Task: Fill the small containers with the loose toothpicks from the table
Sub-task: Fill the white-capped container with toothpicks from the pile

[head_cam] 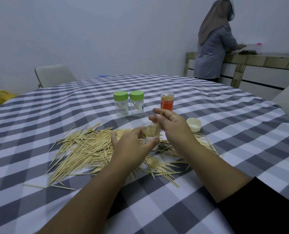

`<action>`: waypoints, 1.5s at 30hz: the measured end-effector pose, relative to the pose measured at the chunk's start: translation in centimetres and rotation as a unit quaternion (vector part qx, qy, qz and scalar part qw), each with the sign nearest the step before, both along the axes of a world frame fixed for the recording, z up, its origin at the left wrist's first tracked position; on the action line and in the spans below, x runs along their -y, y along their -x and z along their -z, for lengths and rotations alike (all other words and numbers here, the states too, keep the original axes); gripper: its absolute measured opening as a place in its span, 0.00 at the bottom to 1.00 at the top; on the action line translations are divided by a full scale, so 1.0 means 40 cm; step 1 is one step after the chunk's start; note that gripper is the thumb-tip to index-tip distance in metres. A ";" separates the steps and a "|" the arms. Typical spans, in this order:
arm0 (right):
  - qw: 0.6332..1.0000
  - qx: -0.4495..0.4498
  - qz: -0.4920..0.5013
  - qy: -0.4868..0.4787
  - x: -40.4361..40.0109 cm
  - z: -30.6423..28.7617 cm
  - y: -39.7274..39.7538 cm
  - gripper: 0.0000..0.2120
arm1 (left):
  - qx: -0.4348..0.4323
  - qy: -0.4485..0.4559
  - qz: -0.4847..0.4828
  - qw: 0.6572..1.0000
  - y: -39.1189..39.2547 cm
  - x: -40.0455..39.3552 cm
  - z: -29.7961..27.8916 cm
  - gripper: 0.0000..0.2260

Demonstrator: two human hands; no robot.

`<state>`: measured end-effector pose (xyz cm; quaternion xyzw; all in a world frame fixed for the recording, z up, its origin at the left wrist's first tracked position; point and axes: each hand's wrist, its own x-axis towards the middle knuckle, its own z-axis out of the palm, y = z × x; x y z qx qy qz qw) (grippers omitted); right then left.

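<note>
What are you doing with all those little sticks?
Putting toothpicks into small containers. The left hand holds an open clear container, already partly filled. The right hand pinches a toothpick above it. A big pile of loose toothpicks still lies on the checked tablecloth. Two green-lidded jars and an orange container stand behind.

Checked woven tablecloth (207, 125), matt, lightly creased. Loose toothpicks (83, 149), pale bare wood, matt. Two jars (129, 105), clear glossy plastic, smooth matt green caps. Orange-labelled container (167, 103), clear plastic. Small lid (194, 124), cream plastic, smooth.
</note>
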<state>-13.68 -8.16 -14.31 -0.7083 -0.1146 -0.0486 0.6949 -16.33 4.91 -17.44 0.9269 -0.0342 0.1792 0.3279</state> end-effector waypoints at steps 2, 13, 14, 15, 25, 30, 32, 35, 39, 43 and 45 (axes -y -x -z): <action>1.000 0.006 0.006 0.027 0.002 -0.004 0.004 0.12 | -0.002 -0.001 0.001 1.000 -0.001 0.000 0.000 0.13; 0.993 0.022 -0.004 0.119 0.022 -0.026 0.015 0.14 | -0.017 0.002 0.001 1.000 0.010 0.004 -0.013 0.11; 0.990 0.021 -0.001 0.141 0.033 -0.035 0.015 0.13 | -0.017 0.002 0.002 1.000 0.011 0.004 -0.014 0.11; 0.986 0.013 -0.001 0.165 0.048 -0.044 0.014 0.13 | -0.018 0.002 0.002 1.000 0.013 0.005 -0.016 0.11; 0.779 -0.122 0.111 0.605 0.190 -0.071 -0.008 0.13 | -0.030 0.013 0.005 0.999 0.017 0.004 -0.017 0.12; 0.750 -0.171 0.084 0.634 0.205 -0.058 -0.011 0.14 | -0.036 0.017 0.009 0.999 0.025 0.008 -0.026 0.10; 0.750 -0.174 0.073 0.634 0.206 -0.054 -0.014 0.14 | -0.037 0.018 0.007 0.999 0.025 0.009 -0.027 0.10; 0.751 -0.162 0.068 0.636 0.208 -0.049 -0.023 0.14 | -0.038 0.014 0.006 0.999 0.025 0.008 -0.026 0.11; 0.758 -0.145 0.061 0.634 0.205 -0.045 -0.025 0.15 | -0.037 0.011 0.007 0.999 0.025 0.009 -0.027 0.10; 0.769 -0.181 0.009 0.613 0.207 -0.040 -0.027 0.36 | -0.036 0.012 0.010 0.999 0.026 0.008 -0.028 0.10; 0.764 -0.181 -0.013 0.619 0.203 -0.039 -0.023 0.41 | -0.036 0.014 0.011 0.999 0.023 0.007 -0.026 0.10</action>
